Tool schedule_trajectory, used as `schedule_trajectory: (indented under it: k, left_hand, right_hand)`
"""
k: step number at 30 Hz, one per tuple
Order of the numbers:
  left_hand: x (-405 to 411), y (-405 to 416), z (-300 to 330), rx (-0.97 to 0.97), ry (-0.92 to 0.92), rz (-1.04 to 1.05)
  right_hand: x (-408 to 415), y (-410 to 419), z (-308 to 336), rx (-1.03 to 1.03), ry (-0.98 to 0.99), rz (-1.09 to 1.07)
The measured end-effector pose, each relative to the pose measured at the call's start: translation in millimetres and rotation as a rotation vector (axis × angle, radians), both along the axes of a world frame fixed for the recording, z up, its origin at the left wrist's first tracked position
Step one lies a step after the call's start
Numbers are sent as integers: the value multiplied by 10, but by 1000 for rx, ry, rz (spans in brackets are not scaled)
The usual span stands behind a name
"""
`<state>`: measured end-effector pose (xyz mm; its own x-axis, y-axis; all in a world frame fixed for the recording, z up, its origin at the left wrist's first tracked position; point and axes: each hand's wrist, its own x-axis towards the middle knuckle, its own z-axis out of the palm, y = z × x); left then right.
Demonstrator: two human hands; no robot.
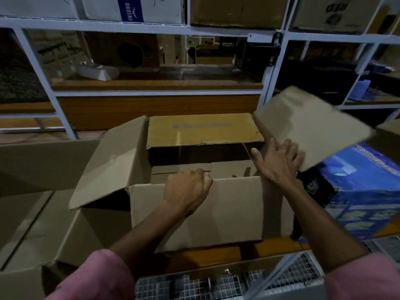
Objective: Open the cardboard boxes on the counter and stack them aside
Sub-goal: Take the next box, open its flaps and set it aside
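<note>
A brown cardboard box (227,208) stands on the wooden counter (216,252) in front of me, all its top flaps spread. My left hand (186,191) is curled over the top edge of the near flap, gripping it. My right hand (279,161) lies flat with fingers apart against the base of the right flap (311,124), which tilts up and outward and looks blurred. The left flap (112,163) leans out to the left. The far flap (203,128) folds back. Inside, the bottom flaps (194,167) show and the box looks empty.
More brown cardboard boxes (32,213) lie at the left. A blue printed box (363,191) sits at the right, close to the open box. White metal shelving (151,93) with cartons rises behind. A wire mesh panel (216,284) runs below the counter's front edge.
</note>
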<state>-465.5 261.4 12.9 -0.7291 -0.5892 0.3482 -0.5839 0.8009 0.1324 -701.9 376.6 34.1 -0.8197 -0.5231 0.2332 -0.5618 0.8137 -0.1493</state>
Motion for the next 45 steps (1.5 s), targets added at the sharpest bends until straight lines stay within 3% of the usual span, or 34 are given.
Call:
schedule_trajectory:
  k: [3, 8, 13, 19, 25, 34, 45]
  left_hand:
    - [-1, 20, -26, -56, 1, 7]
    - [19, 14, -49, -91, 8, 4]
    - [51, 14, -34, -84, 5, -40]
    - [191, -50, 1, -20, -54, -211]
    - [536, -65, 55, -50, -158, -197]
    - [900, 146, 141, -44, -155, -233]
    - [1037, 178, 203, 70, -127, -217]
  right_hand:
    - [-107, 38, 5, 15, -72, -27]
    - [-26, 78, -7, 0, 2, 34]
    - [310, 142, -20, -148, -3, 369]
    - [749, 289, 67, 77, -168, 696]
    - [868, 396, 70, 15, -165, 681]
    - [1072, 548, -47, -42, -91, 741]
    - [1387, 653, 185, -117, -266, 677]
